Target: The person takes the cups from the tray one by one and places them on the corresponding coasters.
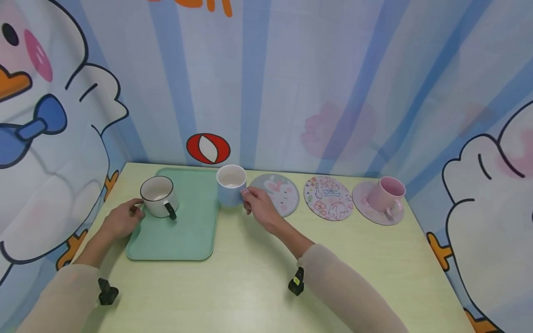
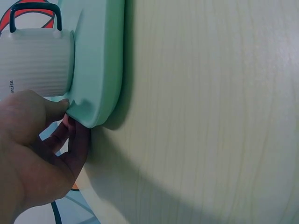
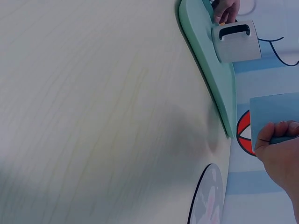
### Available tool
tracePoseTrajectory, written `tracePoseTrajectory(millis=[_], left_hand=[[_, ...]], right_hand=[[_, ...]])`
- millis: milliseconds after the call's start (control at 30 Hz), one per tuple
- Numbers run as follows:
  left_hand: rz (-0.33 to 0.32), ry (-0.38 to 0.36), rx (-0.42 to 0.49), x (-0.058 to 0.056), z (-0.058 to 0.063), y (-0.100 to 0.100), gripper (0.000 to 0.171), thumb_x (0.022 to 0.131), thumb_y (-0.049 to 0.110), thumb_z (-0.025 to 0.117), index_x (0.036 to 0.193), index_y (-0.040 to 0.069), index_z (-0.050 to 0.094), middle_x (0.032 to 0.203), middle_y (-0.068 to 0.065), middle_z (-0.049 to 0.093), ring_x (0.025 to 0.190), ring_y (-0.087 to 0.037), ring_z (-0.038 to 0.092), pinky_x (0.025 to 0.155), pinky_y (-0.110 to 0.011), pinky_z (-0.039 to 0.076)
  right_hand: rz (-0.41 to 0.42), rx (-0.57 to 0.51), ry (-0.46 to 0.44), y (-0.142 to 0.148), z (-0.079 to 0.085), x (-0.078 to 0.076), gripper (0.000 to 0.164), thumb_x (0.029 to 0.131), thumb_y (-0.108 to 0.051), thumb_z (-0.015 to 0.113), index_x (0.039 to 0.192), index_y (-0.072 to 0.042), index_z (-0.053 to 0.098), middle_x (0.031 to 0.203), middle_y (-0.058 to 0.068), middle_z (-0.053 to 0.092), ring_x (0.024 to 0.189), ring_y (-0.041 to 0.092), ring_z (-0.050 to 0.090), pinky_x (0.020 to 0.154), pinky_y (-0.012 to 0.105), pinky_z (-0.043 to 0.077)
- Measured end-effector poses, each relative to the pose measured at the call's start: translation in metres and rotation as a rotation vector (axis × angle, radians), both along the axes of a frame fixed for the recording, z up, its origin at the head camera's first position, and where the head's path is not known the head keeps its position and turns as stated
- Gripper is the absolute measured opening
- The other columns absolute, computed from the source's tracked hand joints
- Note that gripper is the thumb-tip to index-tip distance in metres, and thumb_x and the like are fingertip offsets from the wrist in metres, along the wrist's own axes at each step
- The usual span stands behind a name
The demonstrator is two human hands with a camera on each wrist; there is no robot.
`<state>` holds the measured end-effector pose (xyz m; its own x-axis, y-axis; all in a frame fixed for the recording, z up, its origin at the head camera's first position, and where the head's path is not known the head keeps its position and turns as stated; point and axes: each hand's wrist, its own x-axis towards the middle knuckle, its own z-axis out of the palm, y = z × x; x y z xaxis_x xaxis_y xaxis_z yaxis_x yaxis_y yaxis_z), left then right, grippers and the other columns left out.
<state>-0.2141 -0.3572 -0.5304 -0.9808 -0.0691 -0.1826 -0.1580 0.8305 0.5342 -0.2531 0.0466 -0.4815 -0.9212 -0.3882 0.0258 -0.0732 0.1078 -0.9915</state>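
My right hand (image 1: 262,207) grips the handle of a light blue mug (image 1: 230,193). In the right wrist view the mug (image 3: 273,114) hangs above the table, between the green tray (image 1: 175,240) and the grey rabbit coaster (image 1: 285,199). My left hand (image 1: 120,222) pinches the tray's left edge, thumb on top and fingers below, as the left wrist view shows. On the tray, close to that hand, stands a white mug (image 1: 157,207) with a black rim and a black handle.
Right of the rabbit coaster lies a flowered round coaster (image 1: 329,199). At the far right a pink mug (image 1: 382,195) stands on a pink coaster (image 1: 366,210). A striped cartoon curtain (image 1: 283,92) hangs behind the pale wooden table (image 1: 258,286).
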Motion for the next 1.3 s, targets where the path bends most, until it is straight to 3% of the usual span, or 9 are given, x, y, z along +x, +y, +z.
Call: tracePoseTrajectory(millis=[400, 967, 1300], left_hand=[[-0.004, 0.005, -0.001, 0.001, 0.002, -0.001, 0.049, 0.108, 0.016, 0.052, 0.151, -0.006, 0.043, 0.127, -0.032, 0.058, 0.099, -0.039, 0.057, 0.081, -0.052, 0.046], [-0.012, 0.017, -0.005, 0.002, 0.003, 0.002, 0.047, 0.108, 0.015, 0.052, 0.149, -0.007, 0.044, 0.125, -0.032, 0.058, 0.101, -0.042, 0.057, 0.086, -0.058, 0.046], [-0.015, 0.025, 0.007, 0.003, 0.002, 0.000, 0.047, 0.108, 0.015, 0.052, 0.149, -0.007, 0.044, 0.123, -0.031, 0.058, 0.098, -0.040, 0.056, 0.083, -0.056, 0.045]], right_hand=[[-0.051, 0.019, 0.033, 0.030, -0.001, 0.001, 0.037, 0.113, -0.017, 0.045, 0.078, -0.007, 0.044, 0.071, 0.004, 0.042, 0.070, 0.020, 0.043, 0.066, 0.030, 0.036], [-0.103, 0.019, -0.007, 0.073, 0.002, -0.003, 0.033, 0.115, -0.017, 0.043, 0.084, -0.007, 0.046, 0.077, 0.005, 0.043, 0.078, 0.024, 0.046, 0.076, 0.042, 0.040], [-0.164, -0.017, -0.002, 0.094, 0.003, -0.008, 0.033, 0.116, -0.019, 0.043, 0.086, -0.004, 0.046, 0.076, 0.005, 0.041, 0.077, 0.023, 0.046, 0.074, 0.033, 0.043]])
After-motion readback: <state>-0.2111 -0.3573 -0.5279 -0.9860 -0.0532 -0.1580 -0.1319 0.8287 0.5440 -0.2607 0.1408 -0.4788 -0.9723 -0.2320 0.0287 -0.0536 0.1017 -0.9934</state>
